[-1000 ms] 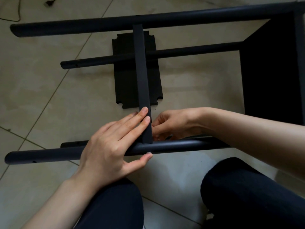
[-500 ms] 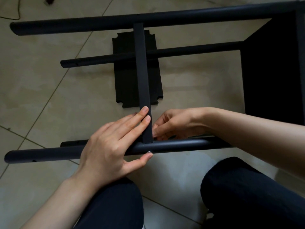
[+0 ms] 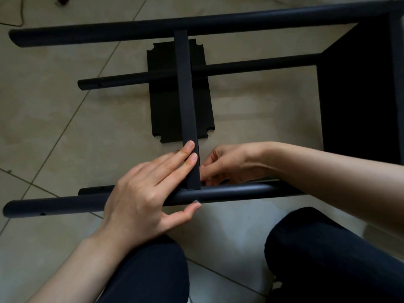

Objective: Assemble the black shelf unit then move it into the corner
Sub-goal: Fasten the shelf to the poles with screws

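Black shelf unit [image 3: 358, 88] lies on its side on the tiled floor [image 3: 54, 119], partly built; the landmark here is the near tube [image 3: 229, 192], the long black tube crossing low in the frame just beyond the knees [image 3: 328, 248]; a flat black crossbar [image 3: 185, 99] runs from the near tube up to the far tube [image 3: 109, 32] at the top of the frame; its lower end butts onto the near tube; a thinner rod [image 3: 251, 66] crosses under the crossbar between the two tubes; another short rod end [image 3: 94, 190] shows just behind the near tube's left part; a loose black panel [image 3: 164, 101] with notched corners lies flat on the floor beyond the near tube, under the crossbar; a dark shelf board [image 3: 354, 110] closes the frame at the right end of the near tube; left hand [image 3: 142, 193] lies over the near tube, fingers straight and spread, fingertips [image 3: 192, 159] pressing on the crossbar's lower end, thumb under the tube touching a small silver screw head [image 3: 196, 201]; right hand [image 3: 227, 165] sits just right of the crossbar, right above the near tube, fingers curled in at the joint; cannot tell whether it pinches anything there; a cable [image 3: 19, 9] lies on the floor far beyond the near tube at the top left.
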Demonstrator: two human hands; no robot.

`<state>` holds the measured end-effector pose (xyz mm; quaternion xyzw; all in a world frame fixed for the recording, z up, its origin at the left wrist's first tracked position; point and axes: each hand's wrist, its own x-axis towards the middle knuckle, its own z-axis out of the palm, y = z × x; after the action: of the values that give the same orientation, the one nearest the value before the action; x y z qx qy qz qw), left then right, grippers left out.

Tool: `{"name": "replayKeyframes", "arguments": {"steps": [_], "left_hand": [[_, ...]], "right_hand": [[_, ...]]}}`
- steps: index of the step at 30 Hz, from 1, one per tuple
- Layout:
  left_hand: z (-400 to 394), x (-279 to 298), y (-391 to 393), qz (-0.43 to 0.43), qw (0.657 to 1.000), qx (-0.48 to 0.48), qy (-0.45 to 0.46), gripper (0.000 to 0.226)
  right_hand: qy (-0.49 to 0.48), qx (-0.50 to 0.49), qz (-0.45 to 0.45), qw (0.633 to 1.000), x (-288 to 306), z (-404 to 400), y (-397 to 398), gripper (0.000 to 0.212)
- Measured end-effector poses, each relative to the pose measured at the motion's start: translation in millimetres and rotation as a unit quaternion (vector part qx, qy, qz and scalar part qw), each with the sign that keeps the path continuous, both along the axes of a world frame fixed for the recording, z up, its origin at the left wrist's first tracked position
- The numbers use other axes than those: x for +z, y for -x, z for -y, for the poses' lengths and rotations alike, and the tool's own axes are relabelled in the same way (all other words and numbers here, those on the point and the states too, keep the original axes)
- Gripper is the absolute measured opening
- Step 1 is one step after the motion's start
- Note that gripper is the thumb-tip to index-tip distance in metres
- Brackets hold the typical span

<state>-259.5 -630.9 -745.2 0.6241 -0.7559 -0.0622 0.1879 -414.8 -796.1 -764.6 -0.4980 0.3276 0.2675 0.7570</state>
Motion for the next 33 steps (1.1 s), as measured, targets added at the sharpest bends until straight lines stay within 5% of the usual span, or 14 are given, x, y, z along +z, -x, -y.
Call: {"name": "replayKeyframes", "arguments": {"steps": [7,33], "left_hand": [[-0.2,-0.1,-0.4,0.001,1.0,0.002,-0.004,0.068],[-0.5,-2.1,-1.7,-0.001,1.0,-0.001,0.0,0.069]], "right_hand": [[-0.056,-0.012,0.01,0.998,-0.8,4.0,2.7,0.012],[-0.014,0.023,0.01,1.0,-0.4,4.6,1.3,0.014]]}}
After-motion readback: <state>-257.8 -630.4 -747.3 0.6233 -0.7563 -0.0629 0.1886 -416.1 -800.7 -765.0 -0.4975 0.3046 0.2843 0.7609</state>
